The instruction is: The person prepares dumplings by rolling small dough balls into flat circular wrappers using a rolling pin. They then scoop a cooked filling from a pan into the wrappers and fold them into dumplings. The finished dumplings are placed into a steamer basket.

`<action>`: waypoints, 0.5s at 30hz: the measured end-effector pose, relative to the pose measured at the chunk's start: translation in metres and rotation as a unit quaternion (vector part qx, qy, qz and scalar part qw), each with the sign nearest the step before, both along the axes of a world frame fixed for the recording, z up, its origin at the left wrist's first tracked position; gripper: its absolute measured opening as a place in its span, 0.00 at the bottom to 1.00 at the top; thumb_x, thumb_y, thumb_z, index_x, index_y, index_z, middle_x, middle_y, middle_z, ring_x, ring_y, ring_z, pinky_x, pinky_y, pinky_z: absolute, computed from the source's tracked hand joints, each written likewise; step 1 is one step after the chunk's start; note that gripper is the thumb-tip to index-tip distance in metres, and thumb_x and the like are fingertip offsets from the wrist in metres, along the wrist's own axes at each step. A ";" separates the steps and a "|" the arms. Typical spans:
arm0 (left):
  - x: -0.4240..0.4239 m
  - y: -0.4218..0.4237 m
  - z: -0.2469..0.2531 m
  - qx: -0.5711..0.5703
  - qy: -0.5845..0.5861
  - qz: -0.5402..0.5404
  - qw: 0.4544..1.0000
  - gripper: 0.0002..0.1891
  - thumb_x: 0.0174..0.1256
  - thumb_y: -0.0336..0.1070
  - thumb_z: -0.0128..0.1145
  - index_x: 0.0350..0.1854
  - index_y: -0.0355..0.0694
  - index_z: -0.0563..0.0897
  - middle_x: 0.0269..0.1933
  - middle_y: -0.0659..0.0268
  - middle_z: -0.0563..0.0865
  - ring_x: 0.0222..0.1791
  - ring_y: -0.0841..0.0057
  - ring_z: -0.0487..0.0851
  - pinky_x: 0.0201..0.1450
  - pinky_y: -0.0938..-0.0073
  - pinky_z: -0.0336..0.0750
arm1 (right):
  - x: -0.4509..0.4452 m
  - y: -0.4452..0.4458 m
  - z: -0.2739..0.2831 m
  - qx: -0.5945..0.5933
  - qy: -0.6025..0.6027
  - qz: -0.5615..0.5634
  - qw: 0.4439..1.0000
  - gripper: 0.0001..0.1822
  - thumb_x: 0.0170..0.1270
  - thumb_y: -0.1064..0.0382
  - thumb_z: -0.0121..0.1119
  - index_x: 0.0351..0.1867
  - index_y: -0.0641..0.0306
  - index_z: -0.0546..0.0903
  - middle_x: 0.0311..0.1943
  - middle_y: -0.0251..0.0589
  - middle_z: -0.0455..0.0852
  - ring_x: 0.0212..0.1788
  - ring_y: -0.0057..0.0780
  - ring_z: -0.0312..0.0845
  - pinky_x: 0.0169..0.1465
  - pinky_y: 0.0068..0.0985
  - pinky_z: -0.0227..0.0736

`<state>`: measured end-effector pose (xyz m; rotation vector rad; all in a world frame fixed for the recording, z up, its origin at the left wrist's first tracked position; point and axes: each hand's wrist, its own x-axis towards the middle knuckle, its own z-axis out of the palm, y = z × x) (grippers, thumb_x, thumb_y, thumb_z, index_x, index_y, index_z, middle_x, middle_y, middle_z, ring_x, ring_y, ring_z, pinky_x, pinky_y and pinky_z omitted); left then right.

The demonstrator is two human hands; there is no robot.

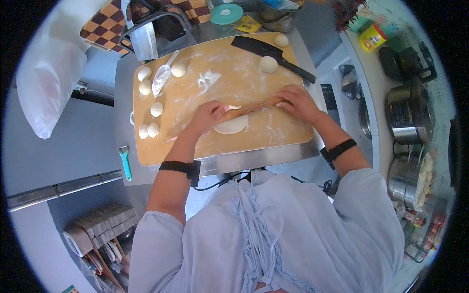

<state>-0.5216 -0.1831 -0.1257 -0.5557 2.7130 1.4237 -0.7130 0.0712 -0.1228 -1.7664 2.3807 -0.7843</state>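
Observation:
A wooden rolling pin (256,105) slants across a floured board (205,144). My right hand (298,102) holds its right end. My left hand (209,115) is on its left part, and a thin edge of dough (232,107) shows beside the fingers. Flattened dough (231,125) lies partly under the pin, near the left hand. Several dough balls (157,109) sit along the board's left side. Another dough ball (268,64) rests against a black cleaver (258,47) above my right hand. A clear scoop with flour (161,79) lies at the upper left.
A teal-handled peeler (125,164) lies on the metal table left of the board. Behind stand a knife rack (159,18), a checkered cutting board (104,27) and a teal lid (226,14). Metal pots (408,179) stand on the right counter. A plastic bag (51,77) hangs at the left.

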 end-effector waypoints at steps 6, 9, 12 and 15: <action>-0.015 -0.010 -0.020 0.017 0.002 0.087 0.996 0.12 0.62 0.41 0.54 0.34 0.35 0.80 0.28 0.64 0.81 0.30 0.77 0.77 0.35 0.76 0.71 | 0.002 0.009 -0.010 -0.014 -0.004 -0.015 1.000 0.14 0.51 0.57 0.60 0.40 0.52 0.80 0.40 0.38 0.79 0.49 0.39 0.71 0.54 0.36 0.64; -0.014 -0.015 -0.018 0.044 0.064 0.157 0.984 0.11 0.62 0.40 0.54 0.35 0.36 0.80 0.28 0.62 0.81 0.29 0.77 0.77 0.35 0.76 0.71 | 0.005 0.017 0.010 0.006 0.011 -0.035 0.999 0.15 0.49 0.57 0.62 0.40 0.52 0.80 0.40 0.37 0.79 0.48 0.38 0.71 0.53 0.36 0.64; -0.022 -0.008 0.032 -0.010 0.121 0.147 0.982 0.10 0.61 0.39 0.55 0.35 0.37 0.80 0.29 0.59 0.82 0.29 0.74 0.78 0.34 0.76 0.72 | 0.003 0.044 0.031 0.037 0.027 -0.044 0.998 0.16 0.47 0.57 0.63 0.40 0.52 0.80 0.40 0.36 0.79 0.48 0.37 0.72 0.51 0.36 0.65; -0.025 -0.003 0.069 -0.177 0.193 0.020 0.965 0.09 0.60 0.39 0.55 0.35 0.39 0.81 0.35 0.59 0.83 0.36 0.66 0.79 0.38 0.72 0.74 | 0.003 0.065 0.031 -0.011 0.040 -0.045 0.998 0.16 0.46 0.59 0.64 0.40 0.53 0.80 0.40 0.36 0.79 0.47 0.38 0.72 0.49 0.36 0.66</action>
